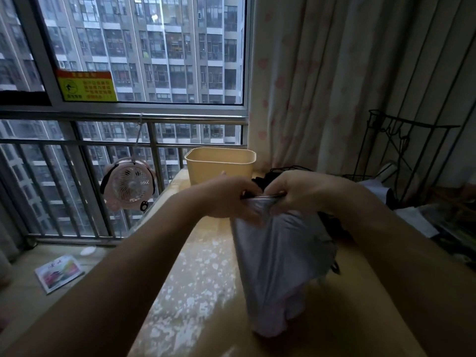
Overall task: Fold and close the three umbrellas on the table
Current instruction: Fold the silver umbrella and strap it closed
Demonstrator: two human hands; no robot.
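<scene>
Lilac umbrella [279, 266], collapsed over the table [206, 292], has its far end pinched by left hand [229, 198] and right hand [309, 191], seemingly around the ribs.

Both bare forearms reach forward and draw together, the left from the lower left and the right from the lower right. The left hand [226, 198] and the right hand [306, 191] meet nearly knuckle to knuckle at the same height, with their backs turned upward. The curled fingers of each hand pinch the top end of the pale umbrella [278, 266] that hangs below them.
</scene>
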